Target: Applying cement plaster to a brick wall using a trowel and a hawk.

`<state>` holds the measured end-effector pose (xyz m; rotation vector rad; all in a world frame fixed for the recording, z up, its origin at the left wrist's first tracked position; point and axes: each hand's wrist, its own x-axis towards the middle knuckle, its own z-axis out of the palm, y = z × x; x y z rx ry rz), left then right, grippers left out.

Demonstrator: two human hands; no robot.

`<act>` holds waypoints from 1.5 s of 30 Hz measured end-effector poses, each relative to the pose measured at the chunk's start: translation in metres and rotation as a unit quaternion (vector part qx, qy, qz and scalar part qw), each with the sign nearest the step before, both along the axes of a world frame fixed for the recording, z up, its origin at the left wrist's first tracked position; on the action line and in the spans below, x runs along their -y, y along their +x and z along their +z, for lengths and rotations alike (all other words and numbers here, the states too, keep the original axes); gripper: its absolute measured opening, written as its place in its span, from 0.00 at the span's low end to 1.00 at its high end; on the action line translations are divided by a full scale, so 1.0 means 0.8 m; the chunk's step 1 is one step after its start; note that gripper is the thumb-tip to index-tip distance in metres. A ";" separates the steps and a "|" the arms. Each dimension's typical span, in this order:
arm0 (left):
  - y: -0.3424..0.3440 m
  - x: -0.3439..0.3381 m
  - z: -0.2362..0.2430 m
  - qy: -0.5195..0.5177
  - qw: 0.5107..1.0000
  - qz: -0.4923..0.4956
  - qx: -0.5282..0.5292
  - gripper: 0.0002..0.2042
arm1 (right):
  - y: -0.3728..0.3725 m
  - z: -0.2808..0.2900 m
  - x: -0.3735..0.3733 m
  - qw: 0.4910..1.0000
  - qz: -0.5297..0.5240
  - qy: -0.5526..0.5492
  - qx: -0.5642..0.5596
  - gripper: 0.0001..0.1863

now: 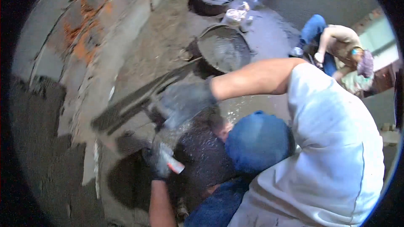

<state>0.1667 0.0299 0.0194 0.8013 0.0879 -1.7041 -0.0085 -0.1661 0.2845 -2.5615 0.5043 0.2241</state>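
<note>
Neither of my own hands is in view. Close in front, a co-worker (320,159) in a white shirt and blue cap (259,143) bends toward the wall. This person's upper gloved hand (185,103) grips a long plastering float (122,115), held at a slant. Below it, a second dark-gloved hand (158,159), its bare forearm rising from the lower edge, holds a tool with a white and red handle end (176,166). Its matching glove and similar size suggest the same co-worker. The tool's blade, close to the float, is blurred. Wet dark mortar (202,151) lies beside these hands.
A block wall (54,54) with orange patches runs along the left; dark wet plaster (33,151) covers its lower part. Farther back stand a round tub of grey mortar (225,48) and a dark bucket (210,0). Another person (341,42) bends at the upper right.
</note>
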 end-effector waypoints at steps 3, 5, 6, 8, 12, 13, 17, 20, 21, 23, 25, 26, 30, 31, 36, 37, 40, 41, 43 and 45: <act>-0.039 0.069 0.106 0.055 0.933 -0.219 0.279 0.12 | -0.142 0.031 0.054 0.973 -0.226 -0.021 -0.052 0.18; -0.061 0.098 0.127 0.062 0.883 -0.314 0.342 0.08 | -0.216 0.032 0.099 0.930 -0.324 -0.112 -0.136 0.18; -0.069 0.108 0.110 0.050 0.867 -0.352 0.350 0.08 | -0.231 0.040 0.124 0.906 -0.342 -0.116 -0.220 0.17; -0.115 0.128 0.095 0.019 0.847 -0.376 0.374 0.08 | -0.279 0.019 0.184 0.846 -0.285 -0.256 -0.370 0.16; -0.177 0.156 0.034 0.011 0.825 -0.489 0.284 0.07 | -0.321 -0.056 0.282 0.815 -0.228 -0.293 -0.445 0.15; -0.191 0.148 0.002 -0.191 0.718 -0.457 0.488 0.08 | -0.316 -0.078 0.298 0.814 -0.270 -0.294 -0.421 0.16; -0.245 0.162 0.001 -0.195 0.693 -0.573 0.391 0.12 | -0.316 -0.142 0.344 0.814 -0.532 -0.162 -0.171 0.18; -0.238 0.169 0.062 -0.230 0.707 -0.452 0.493 0.13 | -0.266 -0.168 0.324 0.859 -0.458 -0.221 -0.060 0.16; -0.239 0.163 0.046 -0.224 0.709 -0.451 0.494 0.13 | -0.259 -0.163 0.323 0.887 -0.369 -0.249 -0.119 0.15; -0.245 0.142 -0.011 -0.312 0.642 -0.286 0.639 0.11 | -0.255 -0.151 0.323 0.908 -0.180 -0.300 -0.232 0.13; -0.244 0.125 -0.045 -0.305 0.704 -0.310 0.561 0.11 | -0.264 -0.153 0.313 0.882 0.015 -0.330 -0.337 0.11; -0.259 0.137 -0.048 -0.318 0.755 -0.323 0.473 0.11 | -0.301 -0.139 0.346 0.893 -0.152 -0.254 -0.340 0.12; -0.252 0.163 0.019 -0.343 0.599 -0.377 0.618 0.12 | -0.283 -0.141 0.320 0.906 -0.401 -0.132 -0.034 0.15; -0.249 0.161 0.013 -0.247 0.679 -0.434 0.539 0.18 | -0.268 -0.145 0.306 0.900 -0.424 -0.103 -0.008 0.15; -0.242 0.168 0.040 -0.345 0.634 -0.380 0.579 0.10 | -0.235 -0.132 0.257 0.851 -0.520 -0.004 0.076 0.15; -0.245 0.167 0.034 -0.322 0.652 -0.367 0.581 0.10 | -0.230 -0.125 0.255 0.919 -0.374 -0.071 -0.108 0.15; -0.245 0.158 0.001 -0.221 0.705 -0.432 0.517 0.10 | -0.223 -0.116 0.242 0.878 -0.011 -0.194 -0.437 0.16; -0.246 0.156 -0.009 -0.149 0.729 -0.506 0.436 0.11 | -0.241 -0.111 0.232 0.928 -0.005 -0.206 -0.309 0.15; -0.253 0.165 0.007 -0.161 0.737 -0.486 0.441 0.11 | -0.275 -0.087 0.229 0.966 0.010 -0.172 -0.193 0.13; -0.257 0.160 0.000 -0.164 0.744 -0.472 0.443 0.11 | -0.259 -0.035 0.221 0.970 0.024 -0.122 -0.207 0.12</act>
